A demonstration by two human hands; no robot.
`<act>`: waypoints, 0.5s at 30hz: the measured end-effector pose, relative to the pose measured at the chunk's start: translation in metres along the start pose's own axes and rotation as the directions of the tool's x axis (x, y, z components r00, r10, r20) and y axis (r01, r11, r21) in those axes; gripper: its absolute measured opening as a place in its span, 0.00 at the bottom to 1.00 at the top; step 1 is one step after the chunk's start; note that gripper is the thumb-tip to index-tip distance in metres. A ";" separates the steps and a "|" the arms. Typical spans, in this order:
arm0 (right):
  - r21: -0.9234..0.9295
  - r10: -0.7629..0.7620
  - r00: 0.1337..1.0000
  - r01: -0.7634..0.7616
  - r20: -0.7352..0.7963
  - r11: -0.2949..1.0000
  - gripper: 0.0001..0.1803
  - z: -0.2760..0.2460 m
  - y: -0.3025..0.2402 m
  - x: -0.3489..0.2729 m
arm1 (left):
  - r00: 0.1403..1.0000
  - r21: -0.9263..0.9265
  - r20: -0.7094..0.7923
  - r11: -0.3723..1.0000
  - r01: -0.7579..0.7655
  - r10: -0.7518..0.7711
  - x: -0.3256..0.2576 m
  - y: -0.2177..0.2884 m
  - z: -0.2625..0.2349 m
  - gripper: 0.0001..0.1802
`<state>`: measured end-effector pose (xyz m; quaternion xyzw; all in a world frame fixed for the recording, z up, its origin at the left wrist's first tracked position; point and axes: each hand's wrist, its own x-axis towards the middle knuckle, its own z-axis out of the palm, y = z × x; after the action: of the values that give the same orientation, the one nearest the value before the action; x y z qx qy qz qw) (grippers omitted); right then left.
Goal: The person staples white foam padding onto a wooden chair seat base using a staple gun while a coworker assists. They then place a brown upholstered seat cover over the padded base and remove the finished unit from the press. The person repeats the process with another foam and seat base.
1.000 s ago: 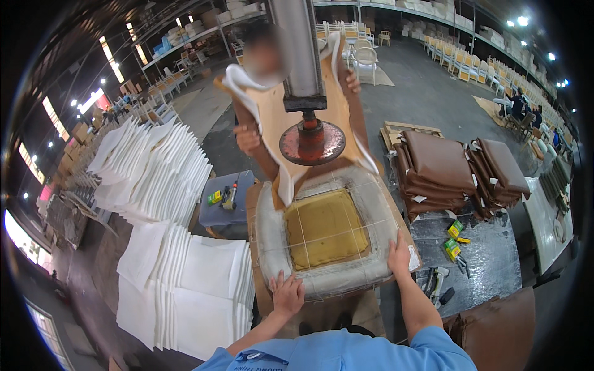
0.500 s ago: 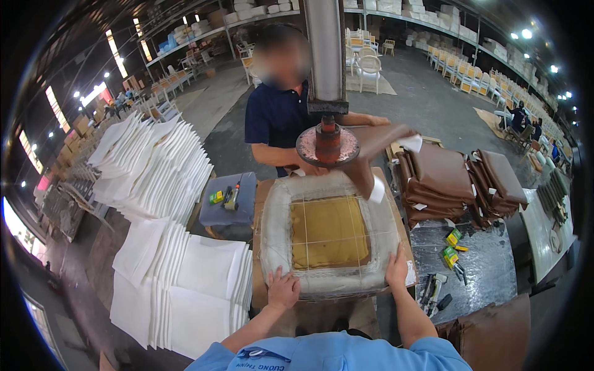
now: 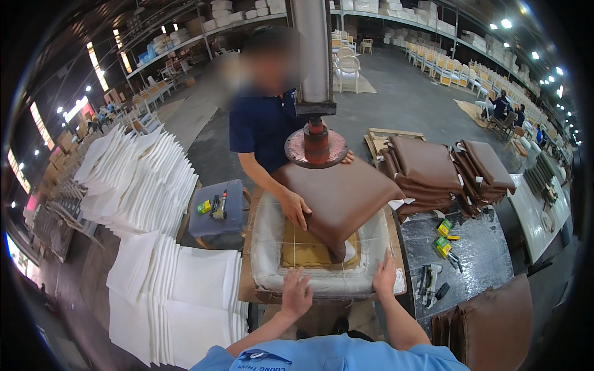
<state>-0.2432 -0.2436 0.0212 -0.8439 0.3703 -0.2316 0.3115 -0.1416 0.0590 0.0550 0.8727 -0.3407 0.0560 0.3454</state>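
Cushion: a white padded seat form [image 3: 322, 281] with a yellow foam square [image 3: 306, 252] in its hollow lies flat on the bench, right under the press disc [image 3: 316, 149].
Cover: half a second ago the form lay bare; now a brown leather cover [image 3: 341, 196] is draped over its far half, the near edge still uncovered.
Meaning: I'd judge the covering has started but isn't pulled down all round yet.
Left hand: the left hand [image 3: 296, 295] rests on the form's near rim, fingers spread flat, gripping nothing.
Right hand: the right hand [image 3: 384, 276] is at the near right corner, fingers loosely extended, pressing the padding.
Co-worker: across the form, a person's hand [image 3: 295, 209] holds the cover down.
Beyond: more brown covers [image 3: 427, 170] are stacked to the right of the form; white sheets [image 3: 145, 179] are piled to its left.
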 end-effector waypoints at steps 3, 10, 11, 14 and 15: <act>0.004 0.003 1.000 -0.003 -0.027 1.000 0.36 0.000 0.001 0.004 | 0.995 -0.065 0.088 0.997 -0.033 0.039 -0.005 0.014 0.012 0.25; 0.033 -0.004 1.000 0.005 -0.027 0.999 0.36 -0.001 0.007 0.012 | 0.971 -0.058 0.206 0.992 -0.112 0.122 -0.010 0.013 0.010 0.28; 0.033 -0.015 0.999 0.016 -0.043 0.999 0.36 0.000 0.008 0.011 | 0.970 -0.060 0.209 0.992 -0.110 0.121 -0.009 0.013 0.009 0.29; 0.010 -0.009 0.998 0.009 -0.065 1.000 0.36 0.003 0.008 0.003 | 0.971 -0.018 0.206 0.993 -0.118 0.119 -0.006 0.009 0.007 0.28; 0.000 0.000 0.998 0.000 -0.062 1.000 0.36 0.005 0.007 -0.002 | 0.972 0.008 0.205 0.993 -0.117 0.113 -0.006 0.007 0.005 0.28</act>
<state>-0.2446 -0.2439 0.0122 -0.8363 0.3799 -0.2574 0.3001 -0.1519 0.0553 0.0531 0.8560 -0.4237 -0.0104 0.2959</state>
